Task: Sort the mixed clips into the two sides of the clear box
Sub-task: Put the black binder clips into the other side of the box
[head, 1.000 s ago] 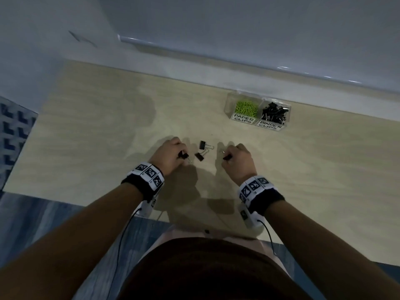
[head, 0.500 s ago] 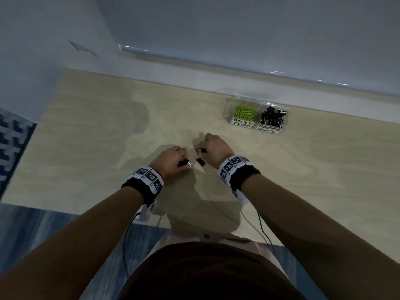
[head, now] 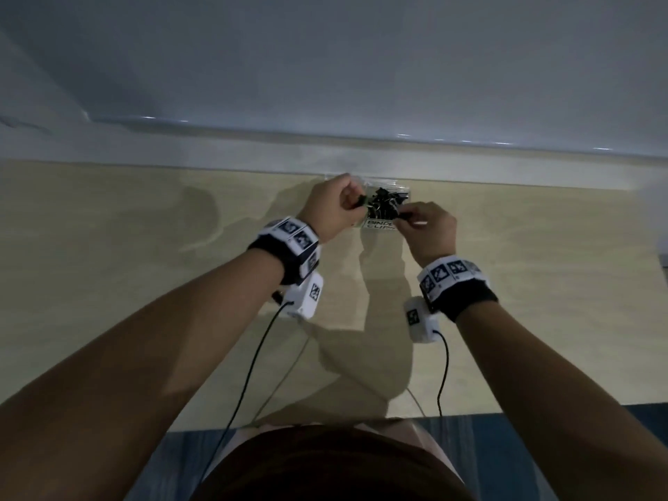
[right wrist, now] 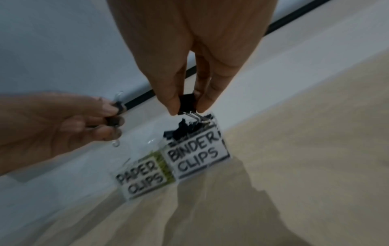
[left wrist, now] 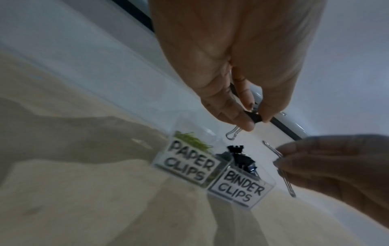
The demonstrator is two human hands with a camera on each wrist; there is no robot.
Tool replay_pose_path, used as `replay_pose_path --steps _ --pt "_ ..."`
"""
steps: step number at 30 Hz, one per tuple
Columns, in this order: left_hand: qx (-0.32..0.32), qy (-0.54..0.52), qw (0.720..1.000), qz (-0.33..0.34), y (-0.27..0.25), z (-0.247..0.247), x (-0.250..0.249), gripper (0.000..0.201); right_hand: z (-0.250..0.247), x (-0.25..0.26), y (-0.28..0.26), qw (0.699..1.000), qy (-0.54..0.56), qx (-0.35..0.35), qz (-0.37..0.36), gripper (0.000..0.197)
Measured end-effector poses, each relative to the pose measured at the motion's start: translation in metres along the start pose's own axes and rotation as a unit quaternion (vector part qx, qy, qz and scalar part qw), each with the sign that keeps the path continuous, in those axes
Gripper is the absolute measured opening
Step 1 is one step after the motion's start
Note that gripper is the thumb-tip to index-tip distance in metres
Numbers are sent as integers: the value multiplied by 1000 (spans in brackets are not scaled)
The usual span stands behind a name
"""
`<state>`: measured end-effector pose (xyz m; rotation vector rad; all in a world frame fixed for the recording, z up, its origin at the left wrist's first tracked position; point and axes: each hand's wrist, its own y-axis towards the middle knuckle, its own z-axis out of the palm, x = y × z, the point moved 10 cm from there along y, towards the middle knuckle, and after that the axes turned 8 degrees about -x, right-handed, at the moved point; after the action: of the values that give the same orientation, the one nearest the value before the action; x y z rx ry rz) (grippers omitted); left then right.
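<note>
From the head camera, both hands are raised over a small clear plastic box (head: 379, 226) that sits on the pale wooden tabletop (head: 144, 283) near its far edge, by the white wall. The left hand (head: 330, 207) hangs over the box's left half with fingers bunched on something small and dark, too small to make out here; the right hand (head: 426, 229) is just right of the heap of black binder clips (head: 385, 206), fingertips pinched together. In the left wrist camera, thumb and fingers of the left hand (left wrist: 235, 69) are clamped on a black binder clip with silver wire handles (left wrist: 253, 117), held above the box; the box's near wall carries two white labels, "PAPER CLIPS" (left wrist: 189, 162) in front of green paper clips (left wrist: 190, 139) and "BINDER CLIPS" (left wrist: 241, 188) in front of the black heap. The right hand (left wrist: 336, 168) enters from the right, pinching silver wire handles. In the right wrist camera, the right hand (right wrist: 193, 55) pinches a second black binder clip (right wrist: 187, 104) between thumb and fingers directly above the binder-clip compartment, close over the heap, while the left hand (right wrist: 61, 123) holds its clip off to the left, above and behind the paper-clip side.
</note>
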<state>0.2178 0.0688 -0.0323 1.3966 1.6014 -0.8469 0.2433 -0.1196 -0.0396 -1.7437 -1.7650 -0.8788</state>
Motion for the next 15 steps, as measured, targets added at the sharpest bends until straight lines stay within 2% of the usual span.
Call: replay_pose_path --steps 2,6,10,13,15 --pt "6 13 1000 17 23 23 -17 18 -8 3 20 1000 -8 -23 -20 16" --pt "12 144 988 49 51 55 -24 19 5 6 34 997 -23 -33 -64 17" --pt "51 253 965 44 53 74 -13 23 23 2 27 995 -53 -7 -87 20" --pt "65 258 964 28 50 71 -10 29 28 1 24 989 -97 28 -108 27" --pt "52 204 977 20 44 50 -13 33 21 3 23 989 -97 25 -111 32"
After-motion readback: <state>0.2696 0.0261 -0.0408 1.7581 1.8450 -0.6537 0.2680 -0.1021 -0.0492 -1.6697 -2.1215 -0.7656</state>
